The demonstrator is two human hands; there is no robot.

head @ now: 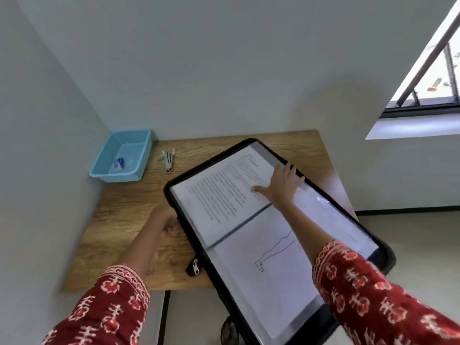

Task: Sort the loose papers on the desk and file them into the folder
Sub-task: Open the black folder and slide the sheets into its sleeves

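Note:
A black zip folder lies open and slanted across the wooden desk, its near end hanging past the desk's front edge. A printed text sheet fills the far half. A sheet with a line drawing of a leg fills the near half. My right hand lies flat with spread fingers on the text sheet near the folder's far right rim. My left hand rests at the folder's left edge, its fingers curled against the black rim; the grip itself is blurred.
A light blue plastic tray with a small blue and white item inside stands at the back left corner by the wall. A small metal tool lies beside it. A window is at the upper right.

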